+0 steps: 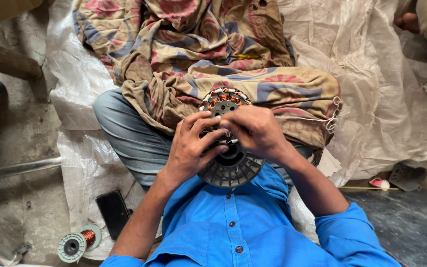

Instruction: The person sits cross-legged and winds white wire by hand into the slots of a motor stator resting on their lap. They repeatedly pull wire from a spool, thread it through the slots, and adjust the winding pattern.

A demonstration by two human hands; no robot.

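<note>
Resting on the person's lap, a round motor stator (229, 136) with copper-wound teeth sits between both hands, its grey slotted rim showing just below the fingers. The left hand (190, 148) lies on the stator's left side, fingers spread and curled over its face. The right hand (255, 129) presses in from the right with fingers bunched together, pinching something small near the centre hole; what it pinches is too small to tell. Beyond the hands, a patterned cloth (198, 44) drapes over the knees. Well to the left of the left forearm, a dark phone (112, 212) lies on white sacking (82, 168), with a spool of copper wire (79, 243) near it.
</note>
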